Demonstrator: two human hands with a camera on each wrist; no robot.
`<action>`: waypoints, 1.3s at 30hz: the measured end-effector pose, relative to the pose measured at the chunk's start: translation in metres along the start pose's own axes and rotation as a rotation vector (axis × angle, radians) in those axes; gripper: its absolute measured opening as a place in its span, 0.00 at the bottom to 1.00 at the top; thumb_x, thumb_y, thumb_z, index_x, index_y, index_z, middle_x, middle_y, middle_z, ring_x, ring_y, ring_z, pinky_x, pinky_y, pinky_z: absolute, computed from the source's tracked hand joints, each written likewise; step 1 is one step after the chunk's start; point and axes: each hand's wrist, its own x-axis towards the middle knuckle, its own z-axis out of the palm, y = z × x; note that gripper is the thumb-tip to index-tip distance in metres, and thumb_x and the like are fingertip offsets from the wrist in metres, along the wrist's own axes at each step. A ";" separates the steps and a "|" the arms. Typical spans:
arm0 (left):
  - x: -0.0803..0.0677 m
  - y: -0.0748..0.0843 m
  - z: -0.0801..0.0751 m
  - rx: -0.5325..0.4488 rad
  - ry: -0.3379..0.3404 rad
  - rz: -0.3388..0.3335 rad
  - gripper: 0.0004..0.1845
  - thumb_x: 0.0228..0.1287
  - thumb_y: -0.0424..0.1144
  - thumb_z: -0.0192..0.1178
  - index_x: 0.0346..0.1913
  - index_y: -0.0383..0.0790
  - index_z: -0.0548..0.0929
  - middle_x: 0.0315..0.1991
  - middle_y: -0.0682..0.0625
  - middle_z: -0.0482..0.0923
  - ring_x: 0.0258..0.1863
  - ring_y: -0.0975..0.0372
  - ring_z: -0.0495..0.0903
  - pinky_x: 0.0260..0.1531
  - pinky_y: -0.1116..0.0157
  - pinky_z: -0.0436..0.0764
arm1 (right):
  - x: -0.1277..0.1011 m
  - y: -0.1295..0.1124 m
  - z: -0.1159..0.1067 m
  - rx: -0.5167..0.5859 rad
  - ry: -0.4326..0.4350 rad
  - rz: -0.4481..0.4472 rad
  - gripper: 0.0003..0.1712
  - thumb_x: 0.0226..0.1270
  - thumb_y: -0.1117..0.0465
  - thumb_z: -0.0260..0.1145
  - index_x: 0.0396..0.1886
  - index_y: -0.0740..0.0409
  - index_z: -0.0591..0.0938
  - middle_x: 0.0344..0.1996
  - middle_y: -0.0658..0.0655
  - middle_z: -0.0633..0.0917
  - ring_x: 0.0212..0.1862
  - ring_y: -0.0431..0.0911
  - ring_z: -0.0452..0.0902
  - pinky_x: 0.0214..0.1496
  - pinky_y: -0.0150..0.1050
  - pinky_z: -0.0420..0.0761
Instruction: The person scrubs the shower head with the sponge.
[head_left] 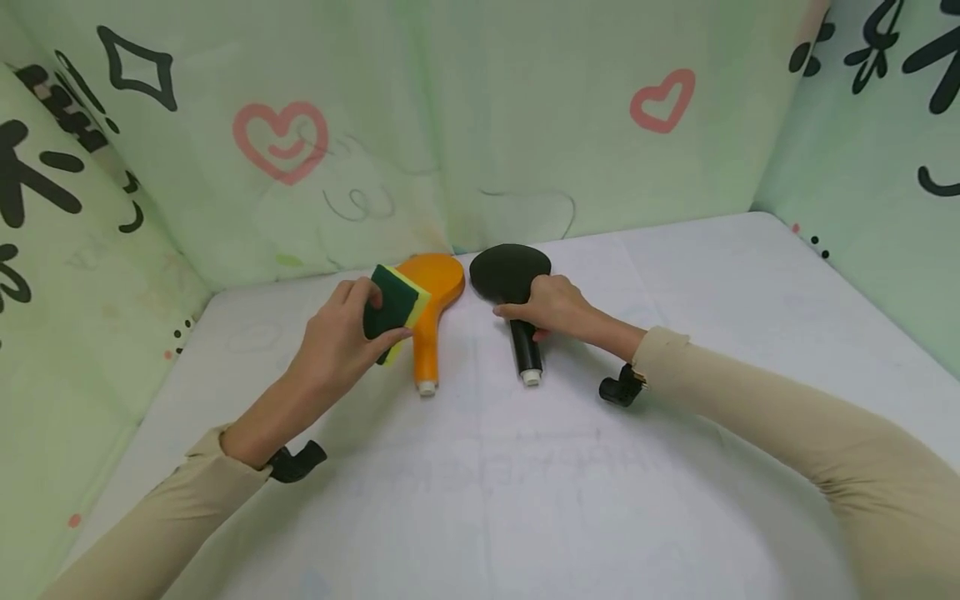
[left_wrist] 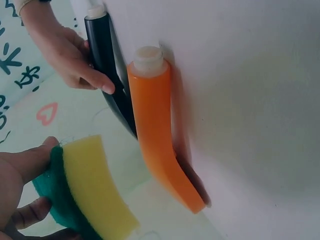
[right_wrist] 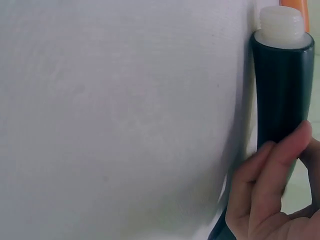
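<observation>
A yellow sponge with a green scouring side is pinched between the thumb and fingers of my left hand, slightly bent. Just right of it, an orange shower head lies on the table, its white threaded end toward me; the sponge overlaps it in the head view, and contact there cannot be told. My right hand grips the handle of a black shower head near its neck. The black handle ends in a white threaded connector.
Both shower heads are near the back edge of the white-covered table. Pale green curtains with drawn hearts and dark marks rise behind and on both sides. Black wrist cameras are strapped at both cuffs.
</observation>
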 end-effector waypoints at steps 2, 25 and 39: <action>0.000 -0.002 0.000 0.001 -0.002 -0.010 0.26 0.63 0.44 0.73 0.48 0.34 0.67 0.50 0.36 0.72 0.44 0.45 0.77 0.44 0.49 0.86 | -0.001 0.003 -0.003 0.038 -0.039 -0.004 0.34 0.68 0.38 0.67 0.11 0.56 0.74 0.10 0.52 0.78 0.20 0.46 0.84 0.26 0.33 0.75; 0.003 -0.038 -0.005 0.083 -0.072 -0.148 0.25 0.71 0.51 0.65 0.50 0.34 0.66 0.48 0.32 0.72 0.40 0.43 0.75 0.38 0.49 0.82 | -0.086 0.103 -0.082 -0.501 0.168 -0.596 0.28 0.72 0.59 0.68 0.68 0.66 0.75 0.64 0.65 0.78 0.69 0.63 0.68 0.71 0.60 0.67; 0.032 -0.069 0.024 0.169 -0.296 -0.316 0.29 0.75 0.58 0.56 0.57 0.34 0.66 0.47 0.30 0.75 0.44 0.42 0.75 0.42 0.48 0.78 | -0.104 0.132 -0.088 -0.576 0.276 -0.666 0.37 0.60 0.62 0.76 0.69 0.63 0.75 0.65 0.66 0.78 0.68 0.65 0.69 0.68 0.60 0.69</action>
